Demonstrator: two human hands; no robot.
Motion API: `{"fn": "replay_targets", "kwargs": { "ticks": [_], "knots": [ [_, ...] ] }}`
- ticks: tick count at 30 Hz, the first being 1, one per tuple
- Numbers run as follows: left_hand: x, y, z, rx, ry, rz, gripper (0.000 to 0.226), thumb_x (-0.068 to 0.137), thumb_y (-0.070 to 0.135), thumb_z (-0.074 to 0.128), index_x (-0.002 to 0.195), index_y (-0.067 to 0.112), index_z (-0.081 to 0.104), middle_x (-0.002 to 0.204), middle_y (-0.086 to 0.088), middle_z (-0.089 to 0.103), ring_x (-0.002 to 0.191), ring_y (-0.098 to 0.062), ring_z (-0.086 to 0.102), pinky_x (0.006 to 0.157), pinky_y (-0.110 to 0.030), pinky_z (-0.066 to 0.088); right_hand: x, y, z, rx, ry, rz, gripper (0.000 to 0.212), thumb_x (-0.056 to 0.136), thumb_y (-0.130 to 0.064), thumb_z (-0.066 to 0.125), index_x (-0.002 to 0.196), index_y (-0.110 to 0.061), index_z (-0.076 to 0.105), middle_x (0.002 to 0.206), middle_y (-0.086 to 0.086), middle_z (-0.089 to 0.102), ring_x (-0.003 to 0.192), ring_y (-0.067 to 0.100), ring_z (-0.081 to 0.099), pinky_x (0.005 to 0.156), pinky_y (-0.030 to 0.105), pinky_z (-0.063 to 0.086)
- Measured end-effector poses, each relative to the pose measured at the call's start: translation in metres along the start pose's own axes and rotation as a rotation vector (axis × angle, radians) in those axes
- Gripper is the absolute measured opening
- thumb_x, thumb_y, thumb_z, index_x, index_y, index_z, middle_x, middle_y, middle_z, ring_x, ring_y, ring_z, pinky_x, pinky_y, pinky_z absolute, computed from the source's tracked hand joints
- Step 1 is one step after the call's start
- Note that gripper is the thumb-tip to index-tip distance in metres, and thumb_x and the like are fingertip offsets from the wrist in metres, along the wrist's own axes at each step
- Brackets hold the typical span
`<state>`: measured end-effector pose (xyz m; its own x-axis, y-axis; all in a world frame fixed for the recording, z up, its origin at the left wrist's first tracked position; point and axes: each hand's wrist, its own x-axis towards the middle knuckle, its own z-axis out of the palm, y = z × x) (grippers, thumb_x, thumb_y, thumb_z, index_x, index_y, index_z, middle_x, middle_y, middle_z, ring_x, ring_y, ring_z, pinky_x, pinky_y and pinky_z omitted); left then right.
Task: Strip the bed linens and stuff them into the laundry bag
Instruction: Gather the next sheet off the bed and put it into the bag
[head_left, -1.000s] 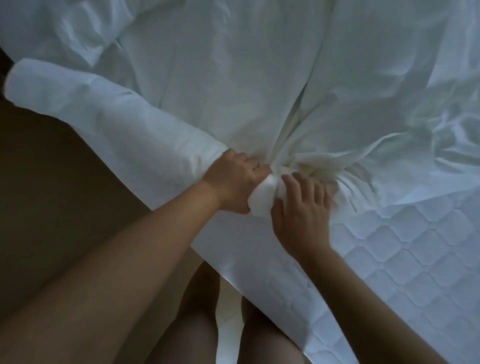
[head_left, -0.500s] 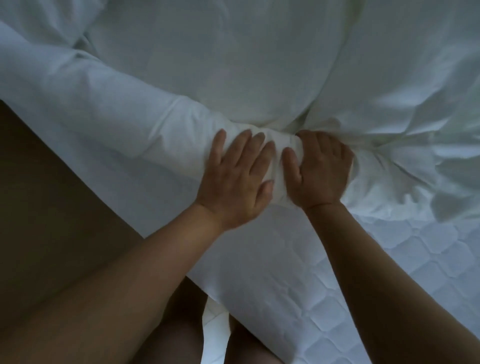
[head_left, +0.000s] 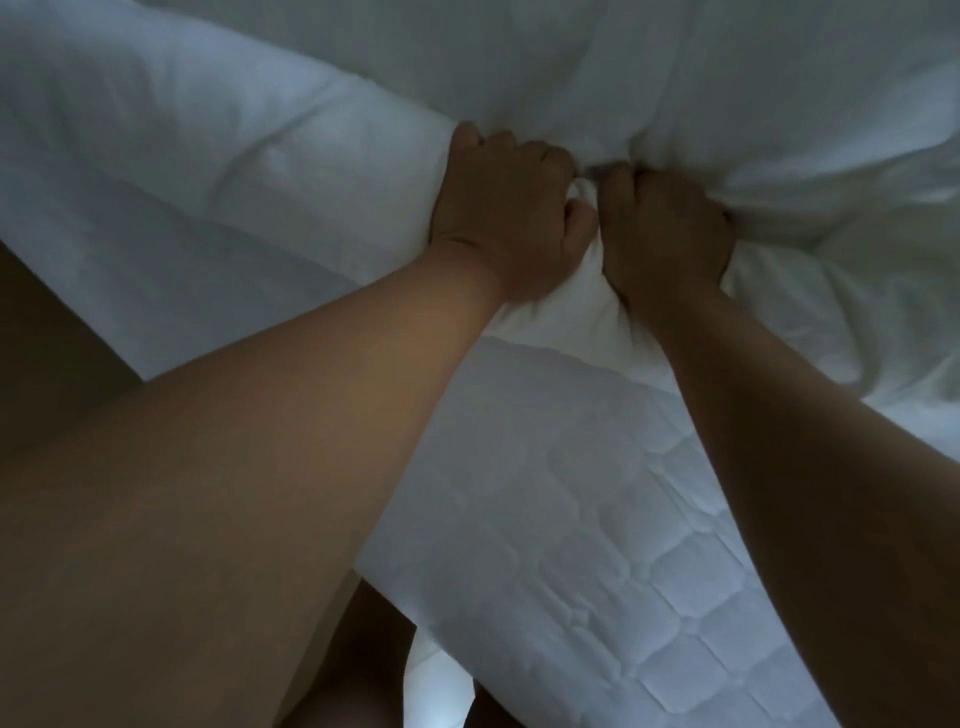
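A white bed sheet (head_left: 218, 171) lies bunched and rolled across the upper part of the head view, over a quilted white mattress (head_left: 597, 530). My left hand (head_left: 506, 213) grips the rolled edge of the sheet with curled fingers. Right beside it, my right hand (head_left: 665, 234) clutches a gathered fold of the same sheet. The two fists nearly touch. More loose white linen (head_left: 779, 93) piles up behind the hands. No laundry bag is in view.
The mattress edge runs diagonally from the left down to the bottom middle. Dim brown floor (head_left: 47, 353) lies to the left of it. My bare legs (head_left: 363, 675) stand against the mattress side at the bottom.
Both hands went from lying flat on the rolled sheet to closing into fists on it. The sheet bundle has been pushed farther up the bed, baring more quilted mattress.
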<state>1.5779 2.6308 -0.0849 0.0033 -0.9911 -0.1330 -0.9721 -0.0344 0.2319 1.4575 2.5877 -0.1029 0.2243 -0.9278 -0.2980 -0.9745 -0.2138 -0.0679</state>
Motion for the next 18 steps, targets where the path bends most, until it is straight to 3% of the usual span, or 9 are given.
{"fn": "replay_targets", "kwargs": {
  "ticks": [4, 10, 13, 15, 16, 18],
  "knots": [
    [-0.024, 0.014, -0.019, 0.092, -0.153, -0.015, 0.050, 0.091, 0.041, 0.026, 0.113, 0.011, 0.060, 0.119, -0.013, 0.063, 0.107, -0.033, 0.055, 0.094, -0.038, 0.027, -0.025, 0.001, -0.016, 0.178, -0.191, 0.007, 0.049, 0.101, -0.031, 0.026, 0.110, -0.001, 0.063, 0.119, 0.023, 0.061, 0.110, 0.037, 0.057, 0.085, 0.036, 0.041],
    [-0.101, 0.039, -0.018, 0.056, -0.402, 0.040, 0.042, 0.098, 0.038, 0.032, 0.115, 0.013, 0.061, 0.123, -0.010, 0.061, 0.116, -0.029, 0.053, 0.101, -0.036, 0.024, -0.111, 0.012, -0.001, 0.333, -0.619, 0.099, 0.046, 0.100, -0.033, 0.029, 0.126, -0.006, 0.057, 0.136, 0.019, 0.051, 0.124, 0.031, 0.049, 0.096, 0.031, 0.036],
    [-0.120, 0.051, -0.016, 0.002, -0.560, 0.036, 0.045, 0.100, 0.040, 0.028, 0.118, 0.016, 0.062, 0.126, -0.009, 0.061, 0.117, -0.028, 0.054, 0.101, -0.035, 0.029, -0.136, 0.020, -0.002, 0.447, -0.812, 0.193, 0.052, 0.099, -0.046, 0.036, 0.133, -0.010, 0.053, 0.144, 0.011, 0.045, 0.133, 0.026, 0.041, 0.102, 0.029, 0.029],
    [-0.126, 0.053, -0.016, -0.007, -0.575, 0.042, 0.047, 0.101, 0.040, 0.027, 0.120, 0.015, 0.062, 0.128, -0.010, 0.060, 0.118, -0.029, 0.055, 0.098, -0.034, 0.033, -0.146, 0.022, -0.006, 0.396, -0.798, 0.230, 0.058, 0.098, -0.051, 0.033, 0.134, -0.010, 0.052, 0.145, 0.014, 0.044, 0.133, 0.028, 0.041, 0.105, 0.033, 0.029],
    [-0.127, 0.053, -0.015, -0.019, -0.548, 0.044, 0.047, 0.101, 0.039, 0.026, 0.119, 0.015, 0.062, 0.127, -0.010, 0.061, 0.117, -0.029, 0.055, 0.097, -0.034, 0.034, -0.153, 0.021, -0.010, 0.333, -0.713, 0.214, 0.055, 0.099, -0.049, 0.033, 0.130, -0.010, 0.055, 0.140, 0.016, 0.049, 0.129, 0.030, 0.045, 0.102, 0.035, 0.033],
    [-0.127, 0.053, -0.012, -0.035, -0.498, 0.056, 0.047, 0.101, 0.036, 0.025, 0.116, 0.015, 0.064, 0.124, -0.009, 0.063, 0.115, -0.029, 0.057, 0.094, -0.034, 0.035, -0.178, 0.017, -0.017, 0.249, -0.299, 0.135, 0.043, 0.097, -0.037, 0.038, 0.117, -0.005, 0.060, 0.122, 0.020, 0.058, 0.112, 0.037, 0.052, 0.091, 0.041, 0.040]
  ]
}}
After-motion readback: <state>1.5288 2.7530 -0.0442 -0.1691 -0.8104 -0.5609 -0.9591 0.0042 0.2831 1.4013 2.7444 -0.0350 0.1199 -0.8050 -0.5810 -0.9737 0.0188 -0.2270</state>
